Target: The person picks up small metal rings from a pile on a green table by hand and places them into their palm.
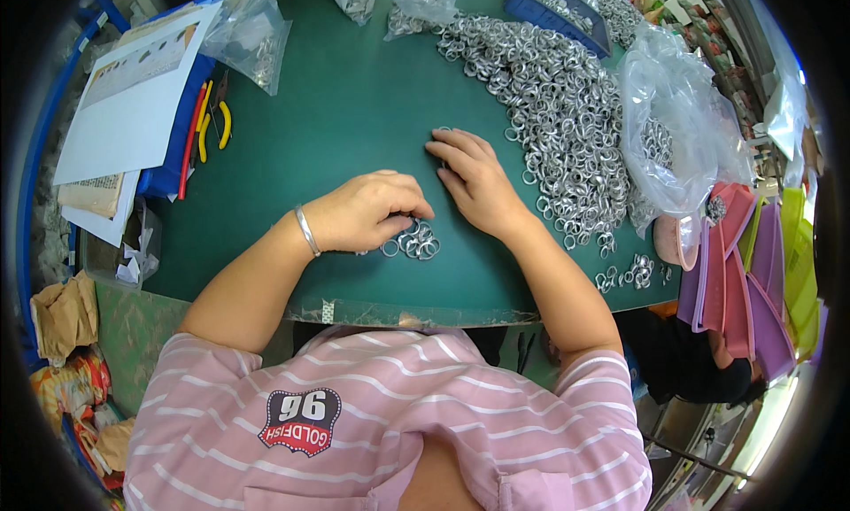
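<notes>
My left hand (367, 212) has its fingers curled down and drawn toward the thumb, right over a small cluster of silver metal rings (418, 243). What its fingertips hold, if anything, is hidden behind the hand. To the right, my right hand (482, 185) rests palm down on the green table mat (354, 126) with its fingers stretched out and slightly bent. Just beyond its fingertips, part of a single ring (445, 128) shows. A large heap of similar silver rings (567, 112) spreads to the right of that hand.
Yellow-handled pliers (215, 130) and a red stick (191, 148) lie at the left beside papers (133, 95) on a blue bin. Clear plastic bags (668, 112) stand right of the heap. A blue tray (558, 19) sits behind it. Several loose rings (637, 272) lie near the front right edge.
</notes>
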Available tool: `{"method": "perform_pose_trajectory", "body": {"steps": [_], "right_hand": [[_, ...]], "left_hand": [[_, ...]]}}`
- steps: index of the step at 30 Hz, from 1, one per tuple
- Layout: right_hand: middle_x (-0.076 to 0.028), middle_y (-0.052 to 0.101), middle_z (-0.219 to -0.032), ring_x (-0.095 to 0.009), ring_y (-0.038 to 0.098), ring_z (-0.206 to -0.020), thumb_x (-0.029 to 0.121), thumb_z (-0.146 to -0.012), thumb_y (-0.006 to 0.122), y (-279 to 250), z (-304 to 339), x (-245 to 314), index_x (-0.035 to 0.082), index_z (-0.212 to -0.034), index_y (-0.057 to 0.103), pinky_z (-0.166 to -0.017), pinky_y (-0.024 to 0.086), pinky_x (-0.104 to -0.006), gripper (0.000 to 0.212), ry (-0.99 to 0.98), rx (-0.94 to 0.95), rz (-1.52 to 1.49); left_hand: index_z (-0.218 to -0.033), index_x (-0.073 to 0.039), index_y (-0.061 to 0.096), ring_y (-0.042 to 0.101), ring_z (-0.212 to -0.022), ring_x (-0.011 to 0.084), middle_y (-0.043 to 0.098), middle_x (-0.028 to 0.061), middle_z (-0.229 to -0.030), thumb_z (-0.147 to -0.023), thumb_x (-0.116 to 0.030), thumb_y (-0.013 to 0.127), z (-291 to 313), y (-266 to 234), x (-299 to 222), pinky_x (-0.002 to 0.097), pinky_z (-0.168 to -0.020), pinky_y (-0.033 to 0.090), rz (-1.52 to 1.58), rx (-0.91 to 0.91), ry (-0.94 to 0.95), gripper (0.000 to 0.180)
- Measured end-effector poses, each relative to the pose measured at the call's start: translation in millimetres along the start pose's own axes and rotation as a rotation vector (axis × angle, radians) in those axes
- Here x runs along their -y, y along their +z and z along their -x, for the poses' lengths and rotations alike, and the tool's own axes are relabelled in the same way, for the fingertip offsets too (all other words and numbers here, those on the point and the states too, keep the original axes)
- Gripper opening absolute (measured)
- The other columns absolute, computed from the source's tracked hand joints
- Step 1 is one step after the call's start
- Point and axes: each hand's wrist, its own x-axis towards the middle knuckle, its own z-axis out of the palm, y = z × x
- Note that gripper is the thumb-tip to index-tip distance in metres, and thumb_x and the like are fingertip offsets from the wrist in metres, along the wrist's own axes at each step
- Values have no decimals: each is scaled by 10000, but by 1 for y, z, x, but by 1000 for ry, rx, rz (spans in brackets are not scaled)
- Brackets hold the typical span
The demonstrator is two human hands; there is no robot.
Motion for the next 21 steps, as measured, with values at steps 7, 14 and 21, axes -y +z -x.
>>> {"method": "perform_pose_trajectory", "body": {"steps": [7,14,21], "right_hand": [[-134,610,-995,-256,603,-894,67,-843,635,-37,34,4,4,-1040,640,-788,488,-341,207,423,-199,-132],[-112,603,-900,-209,604,-750,92,-789,712,-11,31,13,18,-980,667,-677,500,-314,209,429,-241,-111],[-90,635,-796,-182,638,-703,11,-798,675,-19,40,-7,1,-936,678,-657,512,-290,139,507,-345,-351]], "left_hand": [[-993,-30,663,599,-905,278,640,101,-944,-788,5,641,-2,0,-1,362,-808,477,22,29,-14,209],[-1014,-24,658,611,-783,171,618,77,-926,-815,9,640,-14,0,-8,277,-674,484,7,-128,-186,203],[-1073,-35,638,591,-762,158,570,69,-1000,-785,-31,708,-60,15,5,275,-674,486,-221,-241,-43,297]]}}
